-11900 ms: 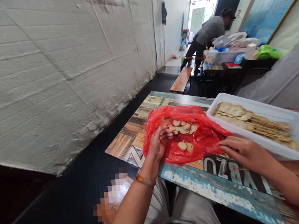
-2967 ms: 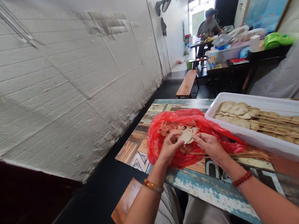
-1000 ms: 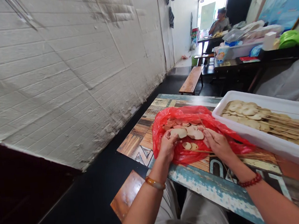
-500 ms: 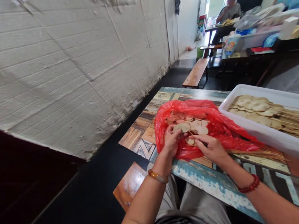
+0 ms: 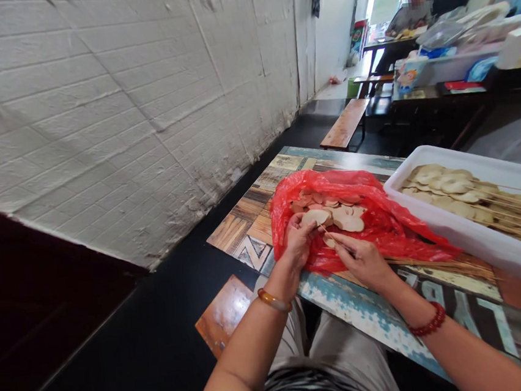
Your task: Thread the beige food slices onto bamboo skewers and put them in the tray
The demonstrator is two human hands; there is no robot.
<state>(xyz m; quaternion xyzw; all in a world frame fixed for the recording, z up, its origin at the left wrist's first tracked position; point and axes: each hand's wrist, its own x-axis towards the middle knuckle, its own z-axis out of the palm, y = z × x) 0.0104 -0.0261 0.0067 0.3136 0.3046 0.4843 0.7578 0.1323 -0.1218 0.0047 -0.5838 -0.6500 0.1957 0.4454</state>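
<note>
1. While my left grip (image 5: 298, 241) pinches a pale slice (image 5: 316, 216) above the red bag (image 5: 288, 191), my right grip (image 5: 362, 260) grasps a thin stick (image 5: 323, 229) whose far end meets the slice's near edge; I cannot tell whether the tip has gone in.

2. Flat and thin as it looks, the slice should be light and fairly soft, perhaps damp enough to slip, and I judge it could split if squeezed hard. Holding it lightly by the rim, fingers clear of the stick's point, seems safest.

3. Since the stick is slender and probably stiff but easy to snap, I would hold it close to its tip.

4. Below and right of the held slice, more slices (image 5: 351, 219) lie in the bag, whose loose, crumpled film gathers around my wrists' work and could snag the stick.

5. To the right on the bench (image 5: 358, 306), loose sticks (image 5: 472, 266) lie between the bag and the near edge, partly under the plastic.

6. Farther right, the white tub (image 5: 464, 253) holds skewered slices (image 5: 453, 183); its raised wall stands just beside the bag and limits sideways room.

7. Well beyond, a person (image 5: 404, 20) sits at another table, out of my way.
</note>
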